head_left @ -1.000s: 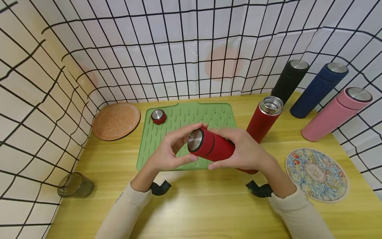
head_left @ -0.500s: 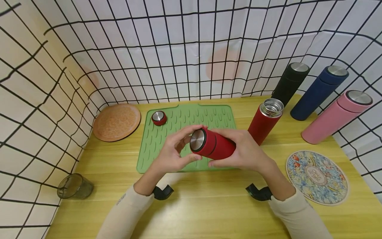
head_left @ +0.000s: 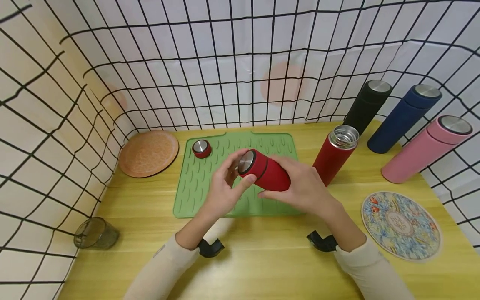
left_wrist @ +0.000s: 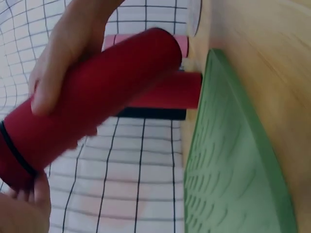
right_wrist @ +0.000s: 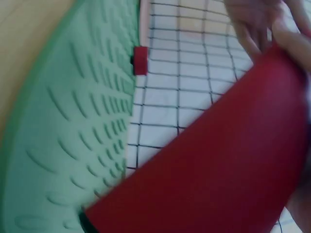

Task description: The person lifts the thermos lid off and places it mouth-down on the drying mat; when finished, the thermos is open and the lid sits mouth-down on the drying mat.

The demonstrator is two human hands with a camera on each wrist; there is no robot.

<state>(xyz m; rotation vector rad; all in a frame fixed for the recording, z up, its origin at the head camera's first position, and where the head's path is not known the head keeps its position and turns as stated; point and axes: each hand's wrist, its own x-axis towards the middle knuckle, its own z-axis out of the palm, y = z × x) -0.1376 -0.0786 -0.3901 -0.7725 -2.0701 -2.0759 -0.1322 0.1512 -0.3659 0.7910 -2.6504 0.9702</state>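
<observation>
held flask (head_left: 267,171): matt body, shiny metal lid (head_left: 246,161)
green mat (head_left: 198,187): ridged, rubbery
table (head_left: 262,266): glossy wood grain
tumbler (head_left: 101,235): smooth glass

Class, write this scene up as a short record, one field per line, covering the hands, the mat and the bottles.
Held: capped red cylindrical bottle, tilted
Left hand: holds its capped end
Right hand: grips its body
Mat: green ridged rectangular mat
On mat: small round red lid with silver top
Right of mat: open red cylindrical bottle with silver rim
Further right: black cylindrical bottle, blue cylindrical bottle, pink cylindrical bottle, all capped
</observation>
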